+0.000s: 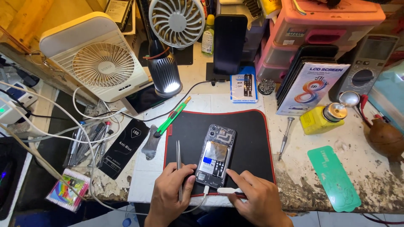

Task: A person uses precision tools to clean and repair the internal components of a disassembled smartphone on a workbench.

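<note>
A worn, stained workbench point(370, 176) carries a black mat point(248, 138) with red edging. Around it lie a screwdriver point(285, 138), a green plastic card point(334, 178), a yellow bottle point(320, 119), a green knife point(171, 119) and a white fan point(99, 59).

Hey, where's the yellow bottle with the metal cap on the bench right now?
In the head view, the yellow bottle stands on the right of the bench, right of the black mat, just below the white box.

Head camera, looking steeply down, close over workbench point(362, 168)
</note>
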